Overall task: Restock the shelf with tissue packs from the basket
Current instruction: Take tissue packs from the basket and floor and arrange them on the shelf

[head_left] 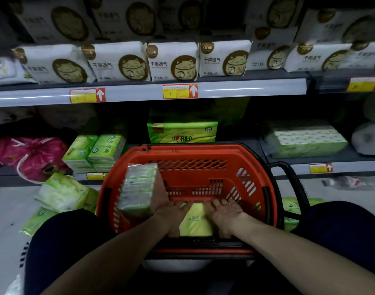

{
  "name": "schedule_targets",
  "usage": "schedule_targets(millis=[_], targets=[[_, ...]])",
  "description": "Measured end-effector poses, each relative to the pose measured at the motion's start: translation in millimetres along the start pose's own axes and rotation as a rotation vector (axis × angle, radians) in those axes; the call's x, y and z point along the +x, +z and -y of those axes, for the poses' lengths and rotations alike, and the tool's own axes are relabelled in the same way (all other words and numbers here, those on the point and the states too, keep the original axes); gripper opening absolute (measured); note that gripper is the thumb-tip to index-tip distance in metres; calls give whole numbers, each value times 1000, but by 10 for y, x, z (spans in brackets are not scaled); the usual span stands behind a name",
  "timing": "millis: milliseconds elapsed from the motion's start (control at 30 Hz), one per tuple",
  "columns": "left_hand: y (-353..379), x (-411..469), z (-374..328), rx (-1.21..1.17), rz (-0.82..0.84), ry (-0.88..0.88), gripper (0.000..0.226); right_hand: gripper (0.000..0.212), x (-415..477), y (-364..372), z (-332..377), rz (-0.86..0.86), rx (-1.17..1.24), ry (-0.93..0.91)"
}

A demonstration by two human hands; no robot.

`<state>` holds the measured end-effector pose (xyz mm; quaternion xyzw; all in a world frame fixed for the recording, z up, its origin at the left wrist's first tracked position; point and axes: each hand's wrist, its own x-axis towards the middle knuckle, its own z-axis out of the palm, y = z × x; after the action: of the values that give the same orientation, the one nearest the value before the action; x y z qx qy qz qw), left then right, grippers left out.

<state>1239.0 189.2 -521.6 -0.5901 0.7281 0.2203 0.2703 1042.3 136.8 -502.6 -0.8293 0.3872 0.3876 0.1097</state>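
Note:
A red basket (254, 167) stands on the floor in front of the lower shelf (352, 158). Inside it lies a yellow-green tissue pack (196, 224). My left hand (171, 216) grips its left side and my right hand (223, 216) grips its right side, with fingers curled over its far edge. A second, multi-layer tissue pack (139, 188) stands upright at the basket's left wall, against my left hand. More green tissue packs (95, 152) sit on the lower shelf, and a wide green one (182, 133) lies just behind the basket.
Loose green packs (63, 192) lie on the floor left of the basket, and another (295, 207) lies on the right. Pink bags (31, 156) fill the shelf's left end. White cat-print packs (171, 60) line the upper shelf. My knees flank the basket.

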Motion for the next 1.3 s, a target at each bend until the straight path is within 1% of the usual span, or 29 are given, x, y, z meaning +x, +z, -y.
schedule_targets(millis=[33,100,233,333,467,600,700,800,867,933,1000,1067,1167,1233,1300], targets=[[-3,3,-9,8,-1,-5,125,120,10,11,-9,-2,0,11],[-12,6,-26,27,-21,-13,124,126,22,25,-31,9,-10,27],[33,32,-32,35,-90,-16,122,131,59,31,-32,20,-4,71],[64,77,-15,13,-129,-10,124,131,101,18,-16,9,1,70],[26,57,28,-53,-143,7,119,129,84,-52,-37,-38,-13,51],[-126,-45,75,-147,-202,23,125,139,-53,-254,-170,-86,40,36],[-274,-124,109,-181,-243,-39,132,146,-273,-505,-340,-203,150,5],[-383,-221,111,-227,-297,-52,140,146,-554,-768,-429,-318,224,-51],[-469,-278,66,-344,-323,-33,150,145,-712,-911,-397,-365,241,-98],[-580,-346,-35,-492,-355,15,155,145,-857,-1006,-339,-445,206,-152],[-673,-375,-119,-610,-421,90,152,143,-976,-1069,-316,-562,145,-197],[-754,-396,-130,-713,-515,125,141,136,-1052,-1117,-340,-683,138,-239],[-858,-441,-38,-867,-568,106,123,126,-1066,-1221,-453,-765,269,-303],[-914,-479,33,-979,-569,90,111,120,-1044,-1289,-582,-791,488,-328],[-952,-517,89,-1075,-574,106,108,113,-1059,-1326,-745,-823,773,-318]])
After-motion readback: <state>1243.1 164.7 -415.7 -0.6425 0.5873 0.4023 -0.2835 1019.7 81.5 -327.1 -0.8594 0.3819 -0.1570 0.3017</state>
